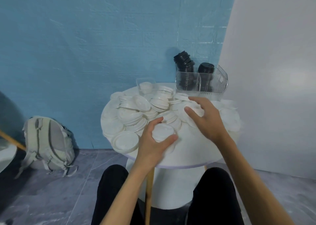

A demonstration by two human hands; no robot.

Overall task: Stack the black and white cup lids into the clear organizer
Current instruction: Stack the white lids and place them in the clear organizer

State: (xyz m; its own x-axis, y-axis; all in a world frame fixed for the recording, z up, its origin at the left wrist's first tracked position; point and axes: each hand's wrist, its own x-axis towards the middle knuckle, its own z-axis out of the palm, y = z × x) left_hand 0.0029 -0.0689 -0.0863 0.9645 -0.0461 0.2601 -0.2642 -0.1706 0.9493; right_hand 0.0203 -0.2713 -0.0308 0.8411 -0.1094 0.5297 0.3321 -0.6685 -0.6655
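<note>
A round white table (188, 153) carries a heap of several loose white cup lids (136, 108). At its far right edge stands the clear organizer (201, 83); two stacks of black lids (185, 65) rise out of its compartments, the left one leaning. My left hand (153, 142) is closed around a small stack of white lids (162, 132) near the table's front. My right hand (206, 118) hovers over the pile to the right, fingers curled around a white lid (196, 111); whether it is lifted I cannot tell.
A small clear tub (145, 84) holding white lids stands behind the pile. A blue wall lies behind the table and a white wall to the right. A grey backpack (47, 144) leans on the floor at the left. My knees are under the table's front edge.
</note>
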